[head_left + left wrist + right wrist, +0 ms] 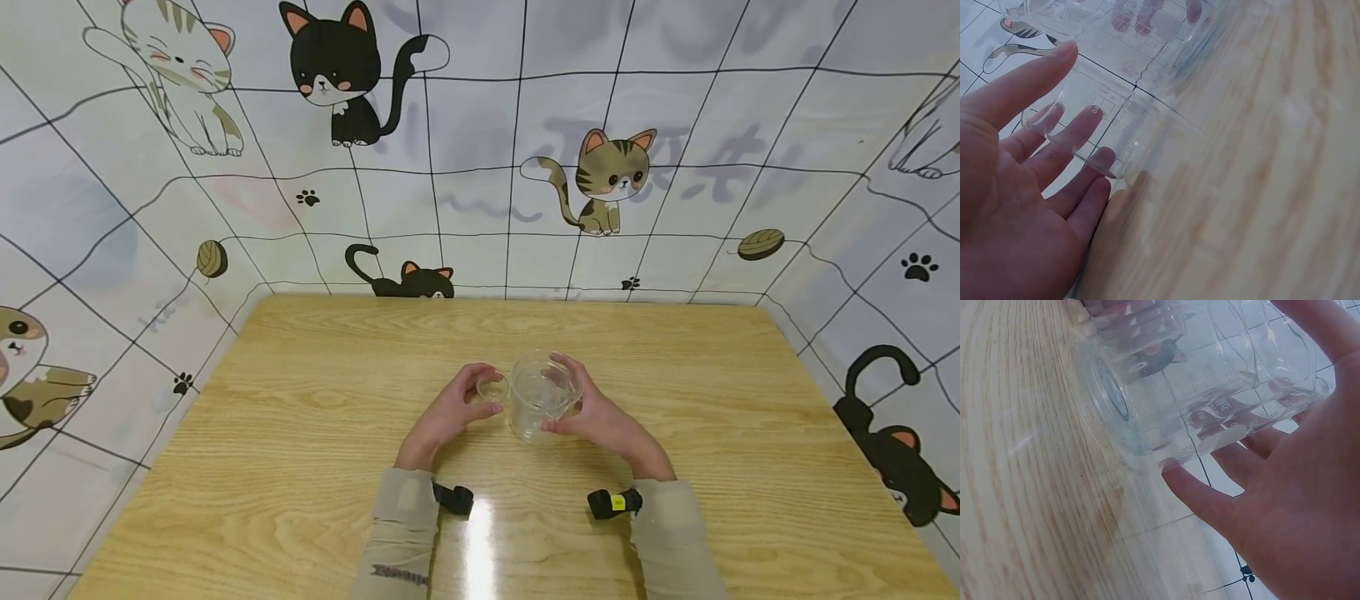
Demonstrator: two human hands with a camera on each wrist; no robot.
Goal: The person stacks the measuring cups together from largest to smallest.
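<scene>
On the table, a small clear glass beaker [492,388] stands just left of a larger clear glass beaker [528,417]. My left hand [452,408] curls round the small one, thumb in front and fingers behind. Its printed markings show in the left wrist view, where the small beaker [1119,128] looks almost against the large one [1172,37]. The right hand [600,417] grips the large beaker from its right side, fingers spread along the wall. In the right wrist view the large beaker [1147,434] appears to have another clear vessel inside; reflections blur its outline.
The wood-grain table [300,400] extends around both hands. A cat-printed curtain [480,125] with a grid pattern hangs behind the table and along its sides. A black strap device [453,500] sits on the left wrist, another [611,504] on the right.
</scene>
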